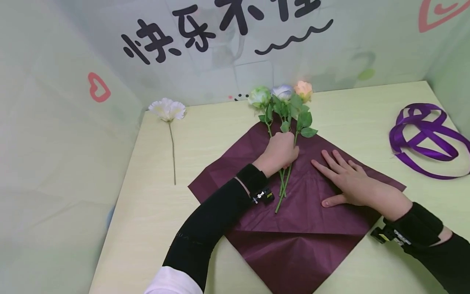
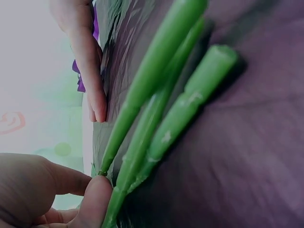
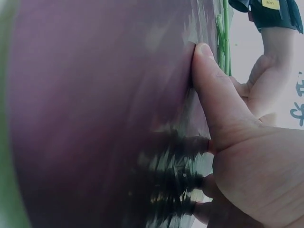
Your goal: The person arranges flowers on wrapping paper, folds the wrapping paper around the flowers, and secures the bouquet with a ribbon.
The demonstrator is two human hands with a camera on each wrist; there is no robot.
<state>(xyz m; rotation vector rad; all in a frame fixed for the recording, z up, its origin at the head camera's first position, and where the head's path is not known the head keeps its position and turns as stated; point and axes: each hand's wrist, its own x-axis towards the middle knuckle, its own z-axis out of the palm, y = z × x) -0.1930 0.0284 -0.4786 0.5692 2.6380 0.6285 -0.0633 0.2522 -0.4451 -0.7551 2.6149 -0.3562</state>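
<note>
Three roses lie on a dark purple wrapping sheet (image 1: pixel 257 220): a pale green rose (image 1: pixel 259 97), a lavender rose (image 1: pixel 282 92) and a peach rose (image 1: pixel 303 90). My left hand (image 1: pixel 280 152) grips their stems below the leaves. Close up in the left wrist view, the thumb and fingers pinch the green stems (image 2: pixel 164 118), whose cut ends point away from the hand. My right hand (image 1: pixel 346 181) rests on the sheet's right side with its fingers spread. In the right wrist view its thumb (image 3: pixel 213 85) lies against the purple sheet (image 3: pixel 95 104).
A white flower (image 1: pixel 167 109) with a thin stem lies alone at the table's left. Loosely looped purple ribbon (image 1: pixel 422 134) lies at the far right. A printed backdrop (image 1: pixel 220 65) rises behind the pale wooden table (image 1: pixel 139 228). The sheet's near edge carries a fold.
</note>
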